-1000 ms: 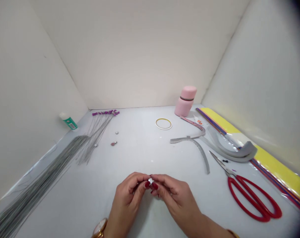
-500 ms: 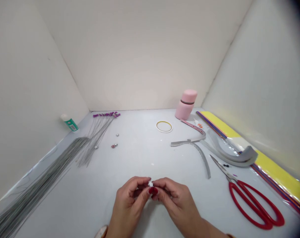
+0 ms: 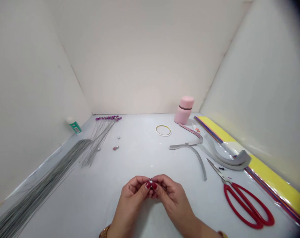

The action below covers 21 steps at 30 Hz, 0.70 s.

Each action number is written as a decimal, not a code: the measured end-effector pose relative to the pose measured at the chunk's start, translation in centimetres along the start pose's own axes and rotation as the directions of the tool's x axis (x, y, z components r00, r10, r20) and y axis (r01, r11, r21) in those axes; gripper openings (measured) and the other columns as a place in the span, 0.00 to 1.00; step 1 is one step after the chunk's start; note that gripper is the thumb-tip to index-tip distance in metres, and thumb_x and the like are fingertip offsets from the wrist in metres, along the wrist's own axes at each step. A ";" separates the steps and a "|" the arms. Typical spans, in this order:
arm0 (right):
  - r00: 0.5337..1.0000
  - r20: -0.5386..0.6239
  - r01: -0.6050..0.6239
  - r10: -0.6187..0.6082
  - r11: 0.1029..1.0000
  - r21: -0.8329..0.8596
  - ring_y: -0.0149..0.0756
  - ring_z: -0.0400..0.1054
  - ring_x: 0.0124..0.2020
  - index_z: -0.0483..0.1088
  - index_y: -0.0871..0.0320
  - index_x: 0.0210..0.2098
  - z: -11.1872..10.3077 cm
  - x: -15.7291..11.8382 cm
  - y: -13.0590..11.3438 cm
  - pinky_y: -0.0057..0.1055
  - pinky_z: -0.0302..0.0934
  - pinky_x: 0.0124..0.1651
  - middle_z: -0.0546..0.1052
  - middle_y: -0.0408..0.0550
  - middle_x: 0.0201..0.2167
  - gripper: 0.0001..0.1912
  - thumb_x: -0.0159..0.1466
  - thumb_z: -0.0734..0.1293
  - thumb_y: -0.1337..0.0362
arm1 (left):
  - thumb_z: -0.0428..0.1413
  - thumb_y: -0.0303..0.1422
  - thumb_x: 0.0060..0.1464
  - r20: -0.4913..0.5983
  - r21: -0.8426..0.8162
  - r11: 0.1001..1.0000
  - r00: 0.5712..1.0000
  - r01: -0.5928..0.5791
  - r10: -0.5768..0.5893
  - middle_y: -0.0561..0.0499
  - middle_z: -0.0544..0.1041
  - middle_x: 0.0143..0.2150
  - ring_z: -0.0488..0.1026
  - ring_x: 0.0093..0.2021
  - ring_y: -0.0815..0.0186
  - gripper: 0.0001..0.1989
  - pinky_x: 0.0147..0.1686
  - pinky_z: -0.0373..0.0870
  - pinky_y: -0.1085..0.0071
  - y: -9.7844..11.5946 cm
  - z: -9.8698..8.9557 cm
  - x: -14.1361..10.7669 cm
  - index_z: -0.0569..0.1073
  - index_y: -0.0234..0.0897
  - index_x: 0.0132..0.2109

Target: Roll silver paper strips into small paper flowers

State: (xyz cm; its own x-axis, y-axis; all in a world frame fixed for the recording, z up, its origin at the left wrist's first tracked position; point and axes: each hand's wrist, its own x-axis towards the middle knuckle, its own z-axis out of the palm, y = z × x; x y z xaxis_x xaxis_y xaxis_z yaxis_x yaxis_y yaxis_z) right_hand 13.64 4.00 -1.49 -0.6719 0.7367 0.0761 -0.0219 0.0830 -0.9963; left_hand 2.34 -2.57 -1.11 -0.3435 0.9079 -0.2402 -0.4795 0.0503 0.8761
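Note:
My left hand (image 3: 133, 196) and my right hand (image 3: 171, 198) meet low in the middle of the view, thumbs and fingertips pinched together. A tiny pale piece shows between the fingertips, mostly hidden by them, and I cannot make out what it is. Beyond my hands to the left, small silvery bits (image 3: 115, 148) lie on the table. Farther left are thin wires with purple tips (image 3: 108, 118) and a large bundle of grey wires (image 3: 48, 178). Red-handled scissors (image 3: 247, 201) rest to the right of my right hand.
A pink bottle (image 3: 184, 110) stands at the back, with a tape ring (image 3: 163, 130) before it. Curved grey strips (image 3: 199, 158) and yellow sheets in plastic (image 3: 271, 168) lie right. A green and white tube (image 3: 74, 125) leans at the left wall.
My thumbs and fingertips have closed further round the small pale piece, which shows less now. The whole view has shifted slightly; the objects on the table seem unmoved.

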 end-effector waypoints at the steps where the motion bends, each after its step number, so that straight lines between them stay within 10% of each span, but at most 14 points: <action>1: 1.000 -0.003 0.000 0.000 1.000 -0.005 0.32 0.67 0.27 0.68 0.60 0.33 0.0 0.0 -0.1 0.27 0.62 0.31 0.73 0.44 0.24 0.08 0.62 0.60 0.62 | 0.58 0.30 0.48 -0.004 -0.015 1.000 1.000 0.004 -0.004 0.52 0.74 0.23 0.69 0.27 0.70 0.05 0.31 0.65 0.74 0.0 0.2 -0.1 0.73 0.31 0.30; 21: 0.995 0.070 -0.058 0.067 0.991 -0.122 0.31 0.68 0.25 0.69 0.60 0.33 -1.3 0.1 0.1 0.25 0.63 0.29 0.73 0.46 0.24 0.10 0.63 0.58 0.64 | 0.66 0.29 0.37 -0.018 -0.530 0.805 0.945 0.269 -0.327 0.53 0.74 0.20 0.69 0.20 0.78 0.10 0.23 0.67 0.85 -1.5 1.4 -0.1 0.72 0.30 0.25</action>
State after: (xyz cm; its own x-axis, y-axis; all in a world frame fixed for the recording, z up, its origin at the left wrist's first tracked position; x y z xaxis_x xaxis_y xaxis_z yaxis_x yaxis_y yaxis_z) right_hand 14.51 5.00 -1.56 -0.7222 0.6916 0.0062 0.1076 0.1212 -0.9868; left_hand 4.18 -2.12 -1.83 -0.1823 0.8337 -0.5213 -0.9057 0.0640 0.4190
